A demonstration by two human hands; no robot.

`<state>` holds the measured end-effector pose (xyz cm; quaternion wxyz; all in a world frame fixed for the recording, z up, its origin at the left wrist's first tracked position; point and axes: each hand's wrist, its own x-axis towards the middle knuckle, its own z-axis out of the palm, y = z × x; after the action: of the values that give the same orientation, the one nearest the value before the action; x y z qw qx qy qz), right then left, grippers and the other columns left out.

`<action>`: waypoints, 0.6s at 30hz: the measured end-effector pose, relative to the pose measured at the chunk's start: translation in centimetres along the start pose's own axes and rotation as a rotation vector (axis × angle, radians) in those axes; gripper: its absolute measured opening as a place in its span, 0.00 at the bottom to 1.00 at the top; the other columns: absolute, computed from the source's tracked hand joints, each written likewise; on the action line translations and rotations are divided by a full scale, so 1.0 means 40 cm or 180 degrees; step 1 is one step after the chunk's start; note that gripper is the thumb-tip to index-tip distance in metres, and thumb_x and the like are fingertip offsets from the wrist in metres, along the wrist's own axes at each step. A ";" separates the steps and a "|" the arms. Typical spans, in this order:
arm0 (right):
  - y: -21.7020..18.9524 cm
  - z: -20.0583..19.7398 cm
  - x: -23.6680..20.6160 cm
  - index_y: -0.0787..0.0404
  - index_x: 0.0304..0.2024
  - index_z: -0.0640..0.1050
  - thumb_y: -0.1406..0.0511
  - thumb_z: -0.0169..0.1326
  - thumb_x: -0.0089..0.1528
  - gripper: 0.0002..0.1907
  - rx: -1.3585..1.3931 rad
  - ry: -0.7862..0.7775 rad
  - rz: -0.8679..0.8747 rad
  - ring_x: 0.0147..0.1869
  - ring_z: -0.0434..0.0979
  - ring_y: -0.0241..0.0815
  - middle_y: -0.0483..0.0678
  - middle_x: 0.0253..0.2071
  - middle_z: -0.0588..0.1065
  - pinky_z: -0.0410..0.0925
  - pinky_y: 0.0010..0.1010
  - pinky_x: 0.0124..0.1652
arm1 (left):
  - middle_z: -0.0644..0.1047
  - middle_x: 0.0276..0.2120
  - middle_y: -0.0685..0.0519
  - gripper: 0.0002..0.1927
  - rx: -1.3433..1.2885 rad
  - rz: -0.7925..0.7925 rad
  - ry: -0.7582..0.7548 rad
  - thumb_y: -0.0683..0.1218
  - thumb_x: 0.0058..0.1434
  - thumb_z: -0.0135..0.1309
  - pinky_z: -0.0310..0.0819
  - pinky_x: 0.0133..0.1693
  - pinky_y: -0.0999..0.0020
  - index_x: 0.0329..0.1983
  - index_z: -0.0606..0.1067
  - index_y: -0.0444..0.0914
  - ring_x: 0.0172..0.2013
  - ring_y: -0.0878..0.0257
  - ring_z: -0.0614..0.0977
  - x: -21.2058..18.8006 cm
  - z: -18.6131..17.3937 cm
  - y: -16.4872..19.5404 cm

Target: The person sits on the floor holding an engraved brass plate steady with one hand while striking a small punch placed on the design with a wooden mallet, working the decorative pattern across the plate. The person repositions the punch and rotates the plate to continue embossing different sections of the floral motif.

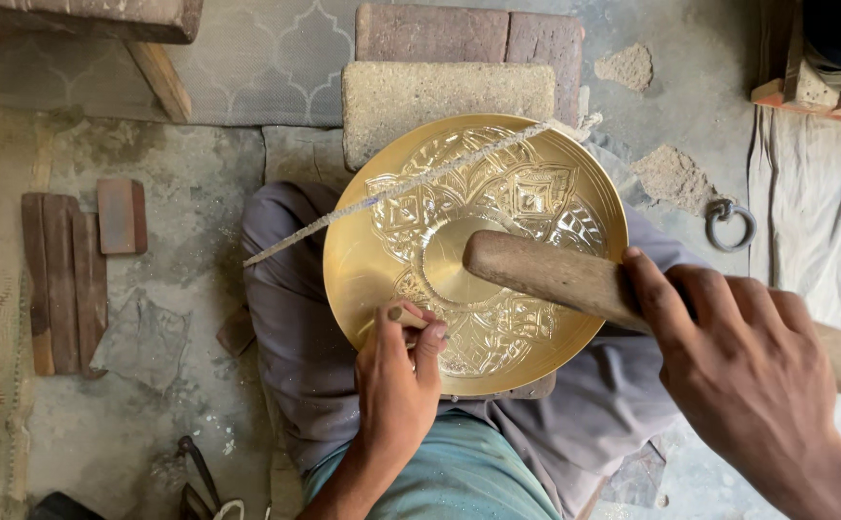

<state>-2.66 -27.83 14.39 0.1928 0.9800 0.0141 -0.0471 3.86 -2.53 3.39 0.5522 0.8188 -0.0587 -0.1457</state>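
Looking down from the head view, a round brass plate point(497, 173) with an engraved floral pattern rests on the person's lap, its far edge leaning against a rough stone block point(439, 96). A frayed cord point(391, 193) runs slantwise across the far left part of the plate, from the stone block down past the plate's left rim.

The left hand point(396, 371) sits at the near edge of the plate, fingers curled tight around a small chisel point(403, 315) whose tip stands on the engraved band. The right hand point(743, 371) is closed around the handle of a wooden mallet point(545, 274); the mallet's rounded head lies over the plain centre of the plate, just right of the chisel. Whether the head touches the metal I cannot tell.

Grey trousers point(285, 318) cover the legs under the plate, and a teal garment point(459, 477) shows at the near edge of the view.

On the concrete floor point(189, 183) to the left lie several flat wooden strips point(64, 279) side by side. A metal ring point(730, 223) lies on the floor to the right of the plate, beside a pale cloth point(815, 221). Two reddish bricks point(468, 34) sit beyond the stone block, and a wooden stool leg point(162, 79) slants at the far left.
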 end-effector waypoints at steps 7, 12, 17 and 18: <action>0.009 0.011 0.039 0.41 0.71 0.69 0.61 0.48 0.65 0.30 -0.0934 -0.0020 -0.0289 0.42 0.75 0.34 0.34 0.42 0.76 0.66 0.27 0.43 | 0.80 0.33 0.49 0.12 0.0230 0.0295 0.0447 0.46 0.68 0.55 0.77 0.36 0.62 0.43 0.67 0.34 0.32 0.57 0.85 -0.030 0.015 -0.036; 0.006 -0.023 0.094 0.40 0.72 0.68 0.61 0.49 0.66 0.29 -0.0971 0.0187 -0.0451 0.38 0.75 0.35 0.37 0.41 0.77 0.67 0.27 0.42 | 0.82 0.31 0.50 0.12 -0.0026 0.0024 0.0485 0.46 0.68 0.55 0.79 0.34 0.66 0.43 0.67 0.35 0.32 0.59 0.88 -0.036 0.014 -0.043; -0.036 -0.104 0.160 0.42 0.74 0.63 0.59 0.49 0.68 0.31 -0.0330 -0.0440 -0.0394 0.37 0.75 0.36 0.40 0.44 0.78 0.67 0.26 0.38 | 0.83 0.32 0.51 0.09 -0.0293 -0.0108 0.0538 0.43 0.67 0.54 0.82 0.30 0.70 0.42 0.69 0.34 0.29 0.62 0.89 -0.049 0.007 -0.029; -0.052 -0.114 0.171 0.46 0.75 0.63 0.59 0.50 0.67 0.33 0.0041 -0.0360 -0.0349 0.38 0.75 0.37 0.42 0.44 0.78 0.68 0.26 0.38 | 0.83 0.33 0.52 0.08 -0.0412 -0.0194 0.0513 0.43 0.67 0.54 0.83 0.29 0.71 0.42 0.69 0.34 0.29 0.63 0.89 -0.052 0.005 -0.028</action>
<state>4.44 -24.11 17.15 0.1841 0.9747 0.0565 -0.1131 1.74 -1.75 2.65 0.6022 0.7919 0.0204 -0.0995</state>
